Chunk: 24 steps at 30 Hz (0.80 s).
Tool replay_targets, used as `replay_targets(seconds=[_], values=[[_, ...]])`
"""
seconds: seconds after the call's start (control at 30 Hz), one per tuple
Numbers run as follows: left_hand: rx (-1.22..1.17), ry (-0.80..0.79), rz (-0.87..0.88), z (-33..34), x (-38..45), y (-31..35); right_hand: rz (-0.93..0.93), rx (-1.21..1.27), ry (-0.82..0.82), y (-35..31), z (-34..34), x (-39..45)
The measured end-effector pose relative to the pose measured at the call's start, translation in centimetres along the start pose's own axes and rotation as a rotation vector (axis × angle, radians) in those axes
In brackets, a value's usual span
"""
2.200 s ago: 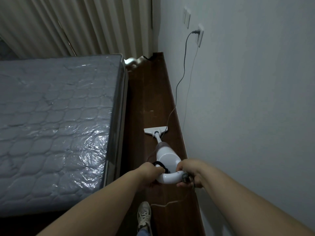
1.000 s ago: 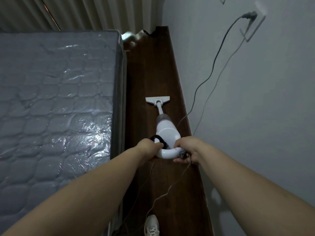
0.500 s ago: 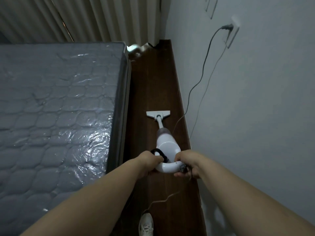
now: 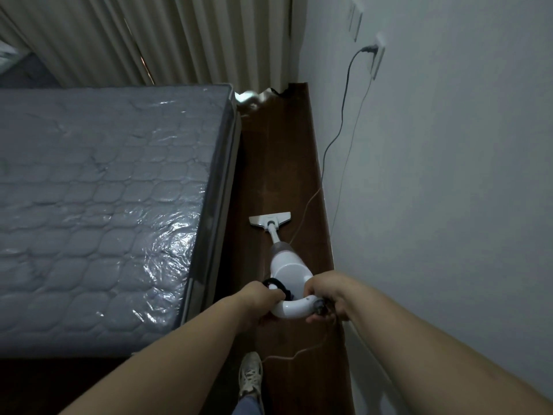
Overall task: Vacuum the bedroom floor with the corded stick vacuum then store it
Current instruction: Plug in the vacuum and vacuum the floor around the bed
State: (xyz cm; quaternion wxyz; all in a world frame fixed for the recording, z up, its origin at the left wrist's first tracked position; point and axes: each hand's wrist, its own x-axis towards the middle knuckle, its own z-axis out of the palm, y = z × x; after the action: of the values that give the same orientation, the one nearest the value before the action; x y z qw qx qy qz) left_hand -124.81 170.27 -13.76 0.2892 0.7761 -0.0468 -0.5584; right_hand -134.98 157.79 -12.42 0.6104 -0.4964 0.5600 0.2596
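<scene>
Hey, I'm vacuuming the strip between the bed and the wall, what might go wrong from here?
The cord trails on the floor just right of the vacuum head; pushing forward may run over it. More cord loops beside your shoe, a likely trip. The plug could pull out if it tightens.

Bedroom — mattress (image 4: 98,205), curtains (image 4: 167,37).

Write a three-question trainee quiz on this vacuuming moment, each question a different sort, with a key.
1. True or false: both hands grip the vacuum handle.
2. The floor head sits: A) on the mattress, B) on the wood floor between mattress and wall, C) against the curtain.
3. Fill in: the dark cord runs up to a ___ on the wall.

Key: 1 true (left hand, right hand); 2 B; 3 socket.
</scene>
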Motion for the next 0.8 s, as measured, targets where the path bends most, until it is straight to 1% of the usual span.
replay_targets(seconds=[0.17,0.3,0.47,0.53,0.57,0.67,0.8], values=[[-0.031,0.033,0.028,-1.6,0.5,0.4,-0.015,-0.008,-0.017,-1.7,0.7,0.8],[-0.036,0.032,0.039,-3.8,2.9,1.6,-0.021,-0.022,-0.004,-4.8,1.4,2.4],[-0.048,0.017,0.020,-9.0,8.2,4.6,0.008,0.023,0.012,-11.4,2.4,4.9],[-0.059,0.025,0.025,-10.8,9.6,5.9,-0.006,0.038,0.029,-13.8,2.7,5.3],[-0.067,0.026,0.016,-12.7,11.2,7.1,0.001,0.053,0.016,-16.2,3.2,6.1],[-0.078,0.019,0.018,-16.2,14.1,9.6,-0.015,0.087,0.022,-20.7,3.9,7.4],[-0.088,0.019,0.034,-19.6,17.0,12.5,0.002,0.084,0.031,-25.7,4.2,9.1]])
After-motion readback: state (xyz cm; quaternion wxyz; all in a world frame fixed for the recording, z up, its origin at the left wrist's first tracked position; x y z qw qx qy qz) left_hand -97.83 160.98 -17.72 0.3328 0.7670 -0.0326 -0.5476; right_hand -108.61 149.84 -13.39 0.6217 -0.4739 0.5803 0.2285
